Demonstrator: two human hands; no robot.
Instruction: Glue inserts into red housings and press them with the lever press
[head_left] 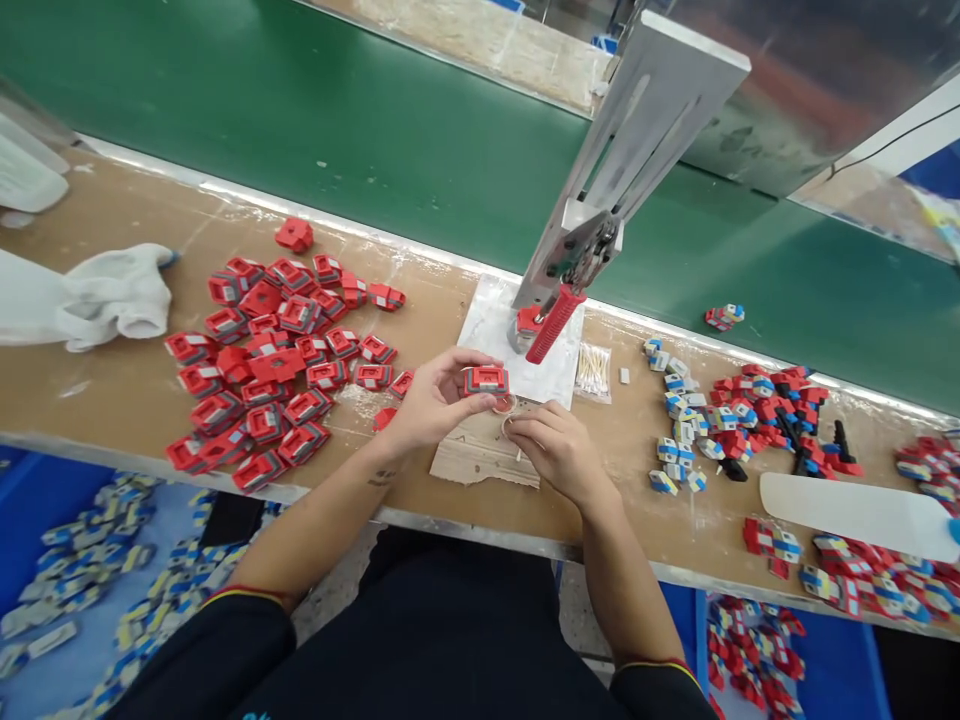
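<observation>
Gripping a red block between thumb and fingers, the left hand hovers over the desk. Beside it, the right hand pinches a small ring. A red-handled press stands just beyond; red pieces lie left.

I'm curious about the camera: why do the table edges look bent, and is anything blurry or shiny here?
Head view: the wide lens bows the workbench edge and green conveyor belt; light glares along the belt's metal rim; lighting is even with soft shadows; the left hand holding a red part and the right hand look fairly sharp; the corners look softer.
</observation>
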